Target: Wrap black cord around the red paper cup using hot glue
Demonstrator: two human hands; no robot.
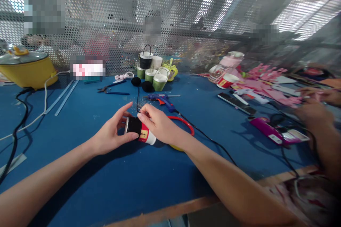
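My left hand [114, 131] is wrapped round a paper cup [143, 134] lying on its side, thumb in front and fingers behind. Black yarn [133, 125] covers one end of the cup; red and white print shows at the other. My right hand [153, 118] pinches a black strand [137, 99] above the cup, thumb against forefinger. That strand leads back toward two black yarn balls [136, 81]. Behind my right wrist lies a red and yellow ring [188, 123], partly hidden. A blue glue gun [162, 101] rests just beyond my right hand.
Small wrapped cups [160, 82] stand at the back, beside pliers [106, 88]. A yellow electric pot [26, 69] and cables are at left. Right of me are a phone [236, 103], a purple packet [266, 130], pink pieces [277, 92] and another person's hands [317, 95].
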